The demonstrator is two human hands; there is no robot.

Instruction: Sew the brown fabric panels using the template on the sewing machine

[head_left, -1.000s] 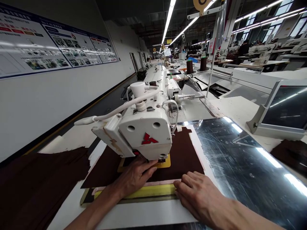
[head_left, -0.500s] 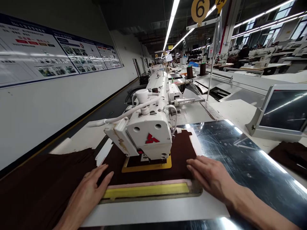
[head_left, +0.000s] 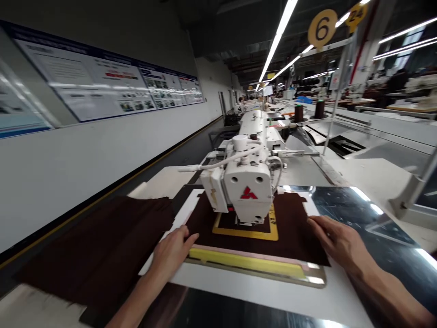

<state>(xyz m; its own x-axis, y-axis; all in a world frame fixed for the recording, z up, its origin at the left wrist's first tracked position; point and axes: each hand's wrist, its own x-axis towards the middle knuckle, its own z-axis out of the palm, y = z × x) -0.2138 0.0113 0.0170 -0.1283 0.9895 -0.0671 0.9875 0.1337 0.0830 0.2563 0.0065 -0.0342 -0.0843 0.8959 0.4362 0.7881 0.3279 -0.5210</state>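
A dark brown fabric panel [head_left: 290, 241] lies under the head of a white sewing machine [head_left: 249, 189], with a yellow frame [head_left: 246, 234] on top of it. Beneath the panel is a white board [head_left: 259, 294] with a yellow strip [head_left: 246, 261] along its near side. My left hand [head_left: 172, 253] rests at the panel's left edge, thumb and index finger apart; its other fingers are partly hidden. At the right edge, my right hand [head_left: 337, 237] pinches the fabric between thumb and fingers.
More brown fabric [head_left: 102, 246] is spread on the left. A shiny metal tabletop [head_left: 362, 218] surrounds the board. A screen housing [head_left: 409, 196] stands at the right, thread cones [head_left: 309, 111] behind. A wall with posters [head_left: 112, 86] runs along the left.
The view has swung left. My right hand has gone from lying flat on the panel to pinching its right edge. The left hand's fingers are more curled.
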